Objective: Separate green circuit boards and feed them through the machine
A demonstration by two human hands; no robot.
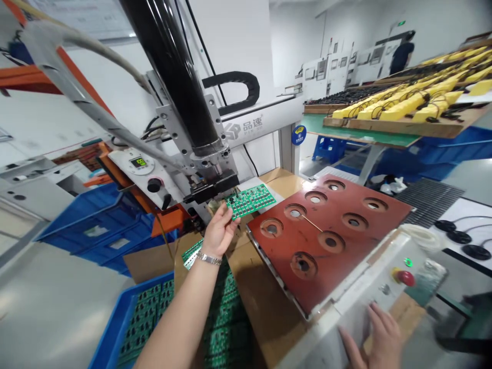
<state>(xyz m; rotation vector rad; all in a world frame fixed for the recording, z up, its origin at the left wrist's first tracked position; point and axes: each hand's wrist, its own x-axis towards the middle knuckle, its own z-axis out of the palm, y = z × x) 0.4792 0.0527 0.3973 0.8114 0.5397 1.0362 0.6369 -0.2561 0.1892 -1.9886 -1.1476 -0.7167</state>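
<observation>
My left hand (220, 233), a metal bracelet at its wrist, grips a green circuit board (253, 201) by its near-left end, thumb on top. The board is held tilted below the black head of a machine (211, 187). On the light front panel (334, 328) of that machine lies my right hand (378, 335), fingers apart and holding nothing; part of it blurs at the bottom edge. Between my hands is a reddish-brown plate (292, 261) with several round recesses, and a thin stick (312, 223) rests across it.
Below my left arm, a blue bin (111, 323) holds many green boards. A red stop button (405, 278) and lit green button (408, 262) sit near my right hand. Yellow blocks (403, 102) with black cables fill trays at right. A person (402, 54) stands far back.
</observation>
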